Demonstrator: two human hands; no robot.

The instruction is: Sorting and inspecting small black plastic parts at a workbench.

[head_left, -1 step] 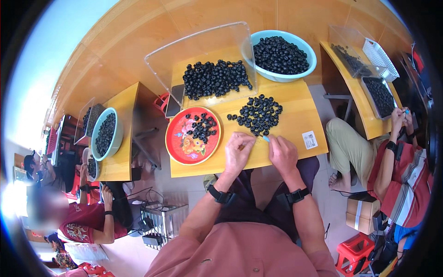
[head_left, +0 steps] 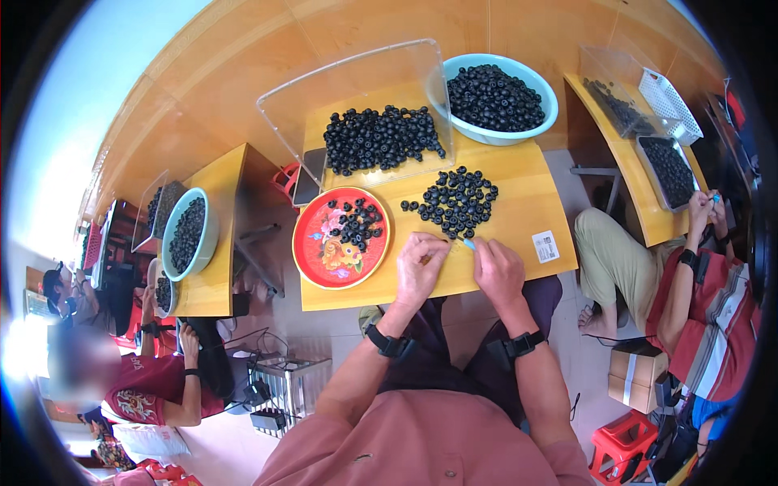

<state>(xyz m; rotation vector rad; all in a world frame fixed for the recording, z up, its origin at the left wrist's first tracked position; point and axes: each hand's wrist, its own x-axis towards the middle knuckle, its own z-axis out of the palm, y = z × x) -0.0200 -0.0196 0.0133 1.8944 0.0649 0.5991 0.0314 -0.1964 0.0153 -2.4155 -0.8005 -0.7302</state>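
The black bead-like pieces (head_left: 458, 198) nearest the hands lie as a loose cluster on the wooden worktop (head_left: 519, 194), many showing a small hollow. At its seven o'clock, the left hand (head_left: 419, 263) has thumb and forefinger drawn together; whether they hold a piece I cannot tell. At five o'clock, the right hand (head_left: 497, 267) pinches a slim blue tool (head_left: 468, 244), its tip toward the left fingers. Compared with the previous frame, only the view shifts slightly: hands and cluster look unchanged, so the work seems paused mid-piece. Around the cluster, a red floral tray (head_left: 312, 243) holding more pieces sits toward half past eight, a transparent box (head_left: 348, 63) with a heap at ten, and a pale-blue basin (head_left: 494, 138), heaped full, at one.
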